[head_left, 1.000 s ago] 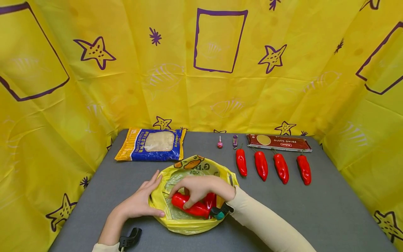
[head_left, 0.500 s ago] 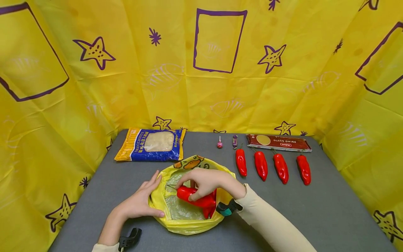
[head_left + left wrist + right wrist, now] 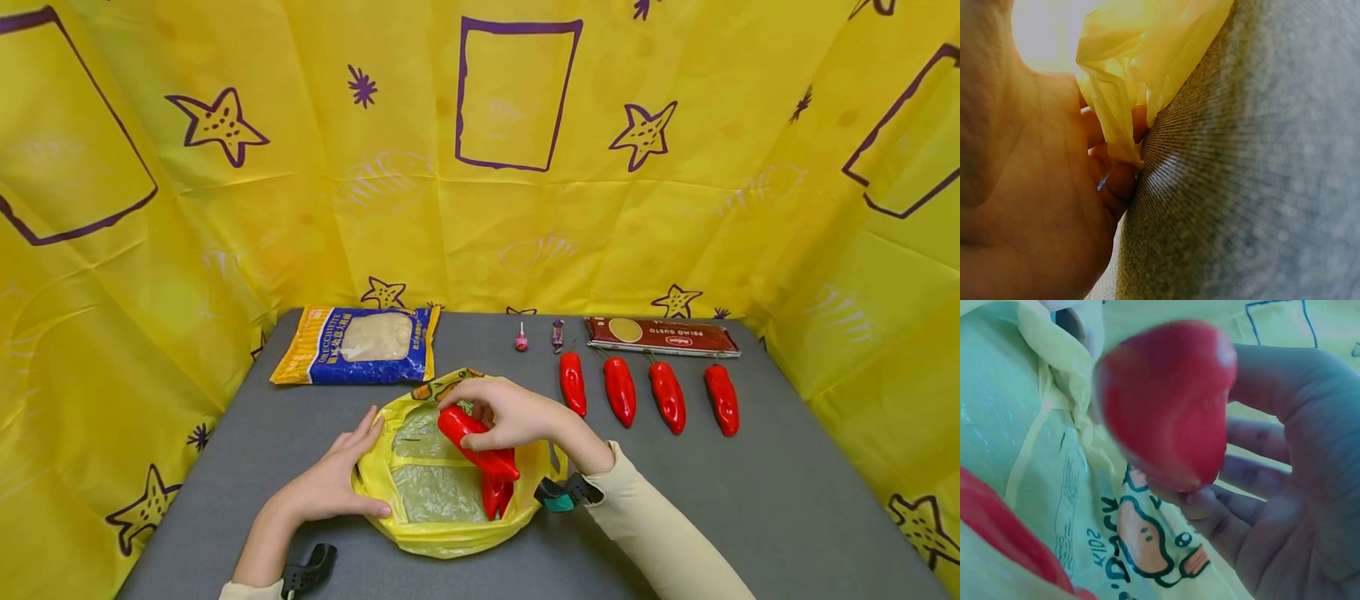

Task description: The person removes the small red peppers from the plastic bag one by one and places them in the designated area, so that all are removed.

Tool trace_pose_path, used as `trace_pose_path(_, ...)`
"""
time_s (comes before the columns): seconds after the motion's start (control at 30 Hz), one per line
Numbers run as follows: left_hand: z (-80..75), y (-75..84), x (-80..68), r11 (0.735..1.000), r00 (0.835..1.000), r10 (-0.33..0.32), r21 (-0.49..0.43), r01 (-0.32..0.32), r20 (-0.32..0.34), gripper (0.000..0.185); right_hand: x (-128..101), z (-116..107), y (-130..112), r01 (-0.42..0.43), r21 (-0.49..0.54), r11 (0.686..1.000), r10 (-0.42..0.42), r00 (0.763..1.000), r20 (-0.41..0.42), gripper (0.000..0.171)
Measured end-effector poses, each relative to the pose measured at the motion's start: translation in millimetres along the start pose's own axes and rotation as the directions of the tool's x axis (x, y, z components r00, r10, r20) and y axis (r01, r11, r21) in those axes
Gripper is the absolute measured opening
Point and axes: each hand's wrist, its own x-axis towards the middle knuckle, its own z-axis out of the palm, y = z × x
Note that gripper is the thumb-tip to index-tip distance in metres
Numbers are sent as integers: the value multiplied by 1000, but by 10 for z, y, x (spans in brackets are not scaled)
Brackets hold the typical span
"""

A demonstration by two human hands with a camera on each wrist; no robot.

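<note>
Two peppers sit at our right hand (image 3: 517, 414): one red pepper (image 3: 474, 439) is clamped between our curled fingers and thumb, lifted just above the mouth of the yellow bag (image 3: 442, 533), and a second pepper (image 3: 495, 496) lies under it inside the bag, just below our fingertips. In the right wrist view the held pepper (image 3: 1169, 406) fills the space in front of our palm, its blunt end towards the camera, with the printed bag wall (image 3: 1054, 487) behind it.

Our left hand (image 3: 330, 483) lies with straight fingers flat on the near left rim of the bag, pressing it to the grey table (image 3: 750, 500); the left wrist view shows the yellow plastic (image 3: 1141, 62) tucked against our fingers (image 3: 1116, 181).

To do this well, we judge that the left hand should keep the rim pinned so the thin plastic does not drag along, and that the right hand should keep its grip firm, since the smooth skin could slip.

Beyond our right fingers, four more peppers (image 3: 645, 392) lie in a row. Farther off are a lollipop (image 3: 521, 340), a small wrapped sweet (image 3: 557, 335), a brown pasta packet (image 3: 662, 336), and, beyond our left fingers, a blue and yellow pasta bag (image 3: 360, 343).
</note>
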Motion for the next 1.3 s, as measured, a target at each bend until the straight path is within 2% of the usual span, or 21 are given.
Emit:
trace_pose_path(0.13,1,1,2,1000,1000,-1,1,1,0,135,-86,-1,29,-27,41,999,31,995,-92,49)
trace_pose_path(0.33,-17,25,-9,1000,1000,3,-6,-3,5,134,-234,41,69,-41,81,996,57,975,-213,50)
trace_pose_path(0.77,-25,41,-16,1000,1000,23,6,-23,-1,133,-713,58,173,-50,190,980,121,917,-380,51)
trace_pose_path(1.0,-23,44,-11,1000,1000,14,8,-14,1,133,-1001,30,198,-95,238,967,198,867,-458,51)
trace_pose_path(1.3,-29,38,-11,1000,1000,14,12,-14,2,133,-1410,12,325,-176,277,945,300,803,-515,53)
